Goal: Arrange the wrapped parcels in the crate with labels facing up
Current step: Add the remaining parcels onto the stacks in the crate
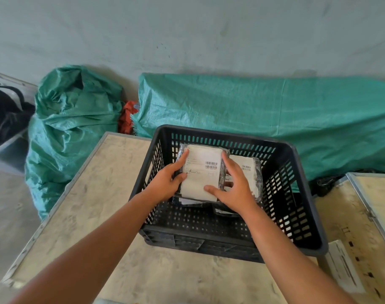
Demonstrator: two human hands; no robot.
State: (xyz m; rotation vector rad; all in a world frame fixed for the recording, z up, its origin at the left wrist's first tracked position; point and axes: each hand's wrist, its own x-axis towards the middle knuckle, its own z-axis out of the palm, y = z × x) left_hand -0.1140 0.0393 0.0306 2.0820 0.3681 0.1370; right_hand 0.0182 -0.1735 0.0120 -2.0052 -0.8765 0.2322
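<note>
We held a wrapped parcel (pixel 201 172) inside the black slatted crate (pixel 296 194), its white label with a barcode facing up. Our left hand (pixel 167 181) gripped its left edge, fingers along the side and thumb lying on the label, while our right hand (pixel 235 187) clamped the right edge, thumb pressed on the lower part of the label and fingers curled over the far side. The two hands were apart, one on each side of the parcel. Just beside it to the right lay a second parcel (pixel 248 170), also label up, partly hidden behind our right hand. Beneath the held parcel we could see the edges of more wrapped items, though we could not tell how many. The crate sat on a pale, scuffed bench (pixel 82 205) with a metal rim, towards its far right corner. To the right stood another pale surface (pixel 362 216) with a metal edge, and a white paper slip (pixel 345 266) lay on it near the crate. Behind the bench, on the floor against a grey wall, were a crumpled green woven sack (pixel 71 128) on the left and a long green tarp-covered bundle (pixel 263 106) on the right, with something red-orange (pixel 126 119) between them. A dark bag (pixel 5 115) rested at the far left.
</note>
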